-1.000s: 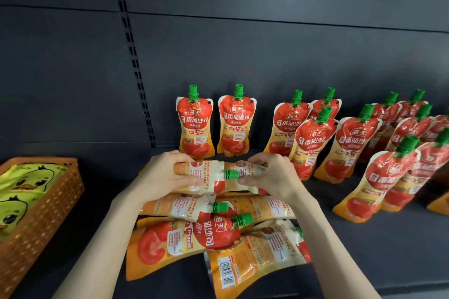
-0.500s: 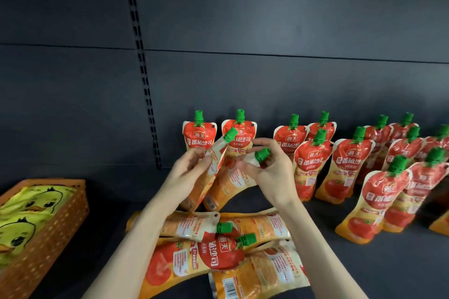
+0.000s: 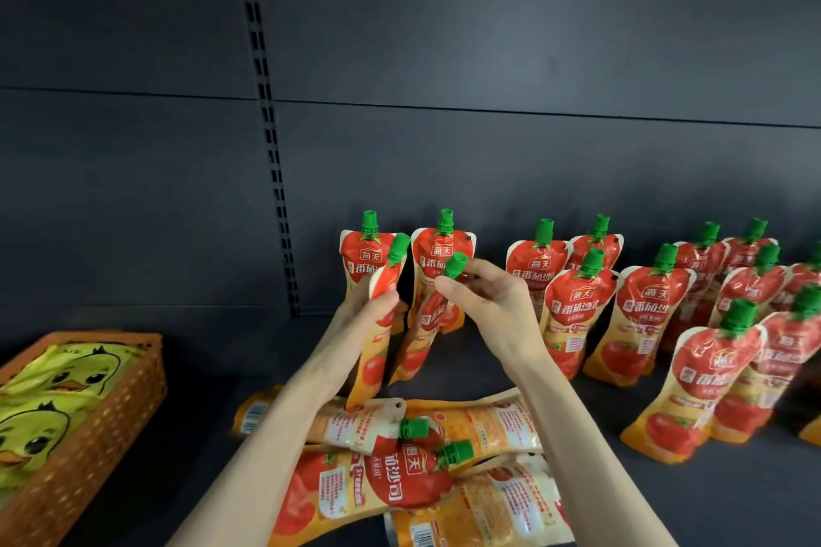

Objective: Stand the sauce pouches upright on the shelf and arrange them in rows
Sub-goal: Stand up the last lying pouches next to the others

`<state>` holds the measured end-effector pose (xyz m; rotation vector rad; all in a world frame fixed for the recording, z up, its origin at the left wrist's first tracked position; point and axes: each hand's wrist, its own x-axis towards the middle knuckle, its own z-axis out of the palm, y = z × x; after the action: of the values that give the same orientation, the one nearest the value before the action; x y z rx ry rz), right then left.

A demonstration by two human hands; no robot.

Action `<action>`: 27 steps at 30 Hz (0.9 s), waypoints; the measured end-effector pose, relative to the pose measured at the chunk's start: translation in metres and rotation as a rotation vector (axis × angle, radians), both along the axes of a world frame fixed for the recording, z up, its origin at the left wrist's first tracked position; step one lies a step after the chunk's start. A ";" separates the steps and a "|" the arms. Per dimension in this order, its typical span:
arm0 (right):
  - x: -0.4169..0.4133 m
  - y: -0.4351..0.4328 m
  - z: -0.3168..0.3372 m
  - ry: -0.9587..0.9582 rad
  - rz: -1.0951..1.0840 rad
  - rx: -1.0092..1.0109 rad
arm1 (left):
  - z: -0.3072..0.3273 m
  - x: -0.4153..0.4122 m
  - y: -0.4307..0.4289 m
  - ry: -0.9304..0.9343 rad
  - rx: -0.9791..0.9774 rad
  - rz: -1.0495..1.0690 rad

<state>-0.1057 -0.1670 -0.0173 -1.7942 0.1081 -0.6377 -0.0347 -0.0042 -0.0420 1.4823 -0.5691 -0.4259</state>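
Left hand [image 3: 360, 320] grips ketchup pouch [image 3: 372, 369] by body. Right hand [image 3: 493, 302] pinches second pouch [image 3: 420, 351] at green cap [image 3: 456, 266]. Best: plant bases flat on shelf [image 3: 755, 502] ahead of back-row pair [image 3: 437, 246], caps up, release once steady.

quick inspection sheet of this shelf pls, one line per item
surface: dark shelf, flat.
job's things: standing pouches in rows at back and right; lying pouches piled in front.
clutter: orange basket of duck packs at left.
hands: left hand grips left-held pouch; right hand pinches right-held pouch near its cap; both pouches tilted.
cables: nothing seen.
surroundings: dark back panel, slotted upright.
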 end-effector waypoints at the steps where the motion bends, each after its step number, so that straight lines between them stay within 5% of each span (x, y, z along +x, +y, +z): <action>1: 0.003 -0.001 -0.003 0.007 -0.057 -0.035 | 0.000 0.001 -0.001 0.035 0.009 0.023; 4: 0.011 0.003 -0.009 0.040 -0.183 -0.155 | 0.002 -0.002 -0.003 -0.016 0.043 0.111; 11: 0.021 0.006 -0.005 -0.089 -0.189 0.030 | 0.005 0.002 0.002 -0.054 -0.055 0.274; 18: 0.024 -0.003 -0.010 -0.013 -0.107 -0.036 | -0.002 0.010 0.002 0.105 -0.092 0.137; 23: 0.007 -0.015 -0.028 0.104 0.004 -0.051 | -0.013 0.010 0.005 0.010 0.094 0.131; 27: 0.004 -0.022 -0.034 0.041 -0.136 -0.047 | -0.013 0.010 0.003 -0.070 0.069 0.200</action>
<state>-0.1021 -0.1893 -0.0516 -1.8570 0.2465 -0.7051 -0.0252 -0.0014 -0.0550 1.6081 -0.4593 -0.2399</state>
